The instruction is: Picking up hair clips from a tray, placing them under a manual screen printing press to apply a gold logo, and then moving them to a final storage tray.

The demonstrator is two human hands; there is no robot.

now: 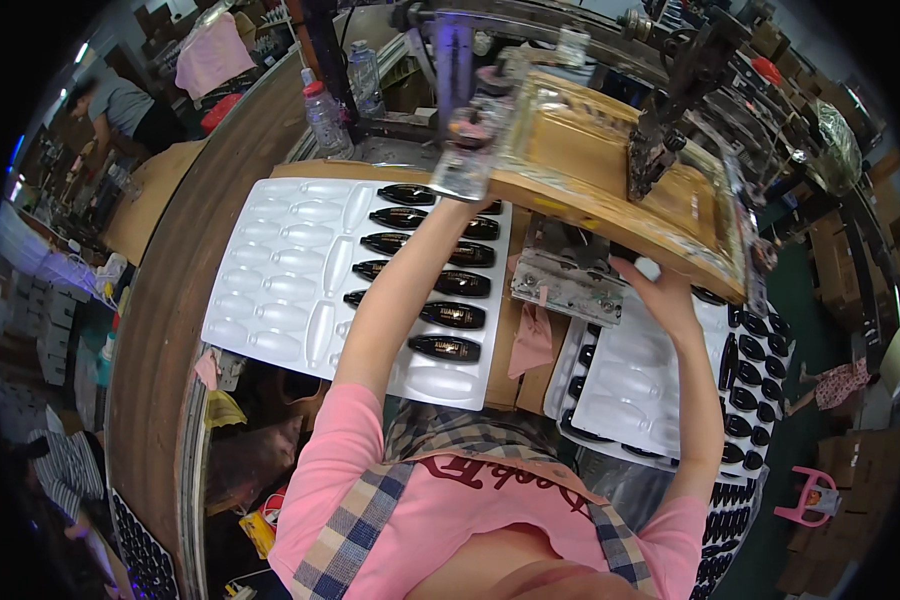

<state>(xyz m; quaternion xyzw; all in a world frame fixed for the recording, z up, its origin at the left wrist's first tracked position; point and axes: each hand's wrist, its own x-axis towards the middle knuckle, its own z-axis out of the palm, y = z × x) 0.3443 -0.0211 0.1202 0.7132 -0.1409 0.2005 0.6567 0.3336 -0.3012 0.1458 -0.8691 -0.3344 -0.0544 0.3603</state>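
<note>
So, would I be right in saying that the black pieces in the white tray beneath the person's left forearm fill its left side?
Not quite: the head view shows the black pieces on the right side of the white tray, not the left. The tray does lie beneath the person's left forearm, as you say.

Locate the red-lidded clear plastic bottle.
In the head view, upper left, the bottle stands beyond the left white plastic tray, beside a dark post.
</note>
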